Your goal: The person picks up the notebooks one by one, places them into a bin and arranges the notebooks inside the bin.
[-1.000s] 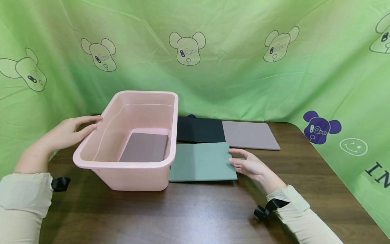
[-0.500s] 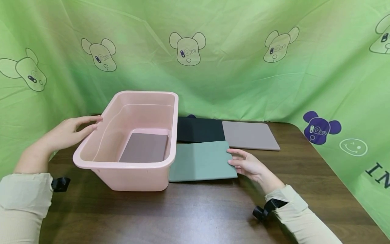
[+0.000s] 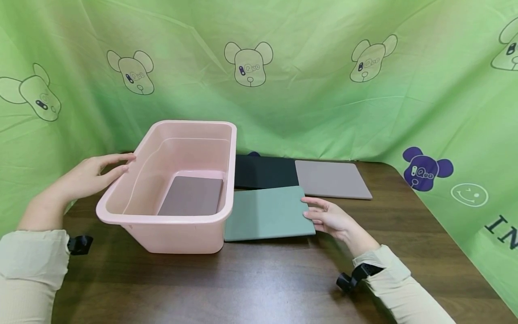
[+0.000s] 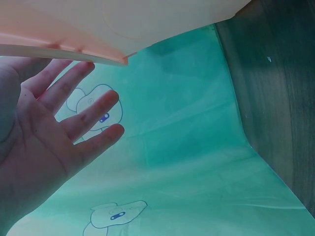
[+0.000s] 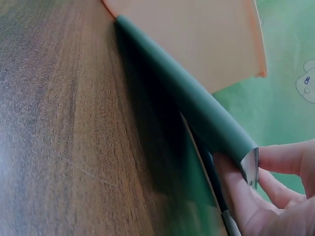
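While the person's right hand (image 3: 332, 219) sits at lower centre-right of the head view, its fingers (image 5: 236, 189) pinch the right edge of a flat sage-green rectangular pad (image 3: 269, 213), with the thumb underneath as the right wrist view shows; that edge is lifted a little off the dark brown wooden table (image 3: 259, 279), while the pad's opposite end stays down against the base of the pale pink rectangular plastic tub (image 3: 133, 211). Left of centre, the left hand (image 3: 87, 176) rests flat against the tub's left rim, fingers straight and slightly spread, gripping nothing; the left wrist view shows the spread fingers (image 4: 78, 123) just below the rim's underside. Inside the tub a mauve-brown flat rectangular pad (image 3: 191, 195) lies on the floor toward its right wall. Behind the green pad, in the middle of the frame, a black flat rectangular pad (image 3: 265, 172) lies on the table, and just to its right a grey-beige flat rectangular pad (image 3: 332, 179) lies beside it, the two touching or nearly so. Across the whole upper part of the frame hangs a green fabric backdrop printed with cartoon bear heads (image 3: 323, 94). Both forearms wear cream-coloured sleeves (image 3: 404, 292).
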`<move>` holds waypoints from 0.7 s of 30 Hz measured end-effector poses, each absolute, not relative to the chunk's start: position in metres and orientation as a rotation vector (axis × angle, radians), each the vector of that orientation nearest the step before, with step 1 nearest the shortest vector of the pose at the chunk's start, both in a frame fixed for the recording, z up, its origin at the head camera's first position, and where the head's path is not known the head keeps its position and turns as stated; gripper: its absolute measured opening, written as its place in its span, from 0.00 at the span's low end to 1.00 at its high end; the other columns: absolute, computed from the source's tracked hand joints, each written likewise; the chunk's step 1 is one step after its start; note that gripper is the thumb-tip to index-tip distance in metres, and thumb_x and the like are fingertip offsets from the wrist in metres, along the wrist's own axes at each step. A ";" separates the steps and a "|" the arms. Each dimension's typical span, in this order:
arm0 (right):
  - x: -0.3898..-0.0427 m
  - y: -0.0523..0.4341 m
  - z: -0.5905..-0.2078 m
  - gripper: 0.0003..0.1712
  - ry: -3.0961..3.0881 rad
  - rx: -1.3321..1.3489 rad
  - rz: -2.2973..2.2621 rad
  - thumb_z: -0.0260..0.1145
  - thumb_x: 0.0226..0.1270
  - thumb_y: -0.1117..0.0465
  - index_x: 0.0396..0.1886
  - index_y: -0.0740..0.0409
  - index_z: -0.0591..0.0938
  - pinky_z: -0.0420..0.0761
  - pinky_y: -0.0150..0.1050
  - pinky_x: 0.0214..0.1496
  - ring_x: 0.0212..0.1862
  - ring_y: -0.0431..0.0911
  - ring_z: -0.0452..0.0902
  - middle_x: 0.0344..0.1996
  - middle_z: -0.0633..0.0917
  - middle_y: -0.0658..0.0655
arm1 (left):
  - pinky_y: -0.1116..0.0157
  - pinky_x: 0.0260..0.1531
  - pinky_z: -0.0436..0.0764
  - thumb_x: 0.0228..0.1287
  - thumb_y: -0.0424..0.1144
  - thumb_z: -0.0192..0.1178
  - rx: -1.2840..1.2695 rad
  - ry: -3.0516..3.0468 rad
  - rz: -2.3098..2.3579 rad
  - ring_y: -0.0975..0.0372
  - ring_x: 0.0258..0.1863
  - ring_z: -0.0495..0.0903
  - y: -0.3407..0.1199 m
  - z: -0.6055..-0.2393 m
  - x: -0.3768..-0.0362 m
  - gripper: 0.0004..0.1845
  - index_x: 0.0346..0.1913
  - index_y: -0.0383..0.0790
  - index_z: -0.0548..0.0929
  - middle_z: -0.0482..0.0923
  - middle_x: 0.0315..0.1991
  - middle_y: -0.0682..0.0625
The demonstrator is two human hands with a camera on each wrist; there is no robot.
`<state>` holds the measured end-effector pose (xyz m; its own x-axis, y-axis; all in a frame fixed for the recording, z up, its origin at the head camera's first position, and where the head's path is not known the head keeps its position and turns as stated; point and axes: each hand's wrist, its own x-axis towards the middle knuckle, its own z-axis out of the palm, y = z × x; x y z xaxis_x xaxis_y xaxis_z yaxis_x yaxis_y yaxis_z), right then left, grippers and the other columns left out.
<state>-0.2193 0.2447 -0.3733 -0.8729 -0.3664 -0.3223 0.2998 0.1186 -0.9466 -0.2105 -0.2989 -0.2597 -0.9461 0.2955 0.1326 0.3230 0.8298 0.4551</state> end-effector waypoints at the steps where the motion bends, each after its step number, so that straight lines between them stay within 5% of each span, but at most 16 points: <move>1: -0.220 0.245 -0.374 0.26 1.916 -0.069 -1.812 0.63 0.63 0.63 0.60 0.43 0.72 0.68 0.27 0.30 0.21 0.32 0.61 0.28 0.76 0.39 | 0.40 0.49 0.69 0.71 0.45 0.47 -0.499 -2.951 -0.750 0.39 0.58 0.68 -0.299 -0.260 -0.210 0.24 0.66 0.41 0.68 0.69 0.61 0.32; 16: -0.216 0.239 -0.364 0.30 1.878 -0.031 -1.919 0.61 0.65 0.65 0.66 0.46 0.68 0.71 0.24 0.27 0.20 0.30 0.64 0.25 0.76 0.39 | 0.40 0.49 0.69 0.71 0.45 0.47 -0.497 -2.948 -0.742 0.39 0.58 0.68 -0.299 -0.260 -0.211 0.24 0.66 0.41 0.68 0.70 0.61 0.32; 21: -0.216 0.238 -0.362 0.34 1.871 -0.024 -1.953 0.61 0.65 0.66 0.70 0.49 0.63 0.69 0.23 0.24 0.20 0.30 0.61 0.44 0.74 0.47 | 0.40 0.49 0.69 0.71 0.45 0.47 -0.502 -2.945 -0.741 0.40 0.58 0.69 -0.300 -0.260 -0.212 0.24 0.66 0.42 0.68 0.70 0.61 0.32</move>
<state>-0.2158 0.2381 -0.3619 -0.9060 -0.3172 -0.2803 0.2935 0.0063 -0.9559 -0.2121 -0.3000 -0.2603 -0.9448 0.2964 0.1396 0.3272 0.8312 0.4496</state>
